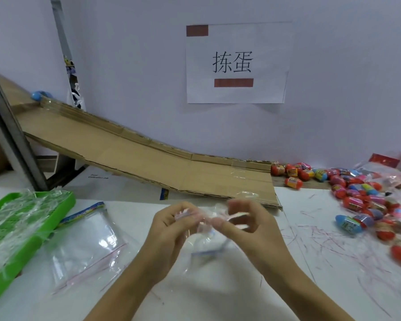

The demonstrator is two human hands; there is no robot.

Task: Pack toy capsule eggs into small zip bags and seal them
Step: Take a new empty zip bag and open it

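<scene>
A white table [218,297] stands against a pale wall with a paper sign [237,63]. A cardboard ramp [148,156] slopes down to the far right part of the table, probably to feed the capsule eggs [357,198] piled along the right edge. Near the front middle, the left hand [169,230] and right hand [248,228] are close together, both pinching the mouth of a small zip bag [206,242], seemingly to open or seal it; blur hides what it contains. Spare bags [88,242] lie near the left edge beside a green tray [63,205] holding clear plastic.
</scene>
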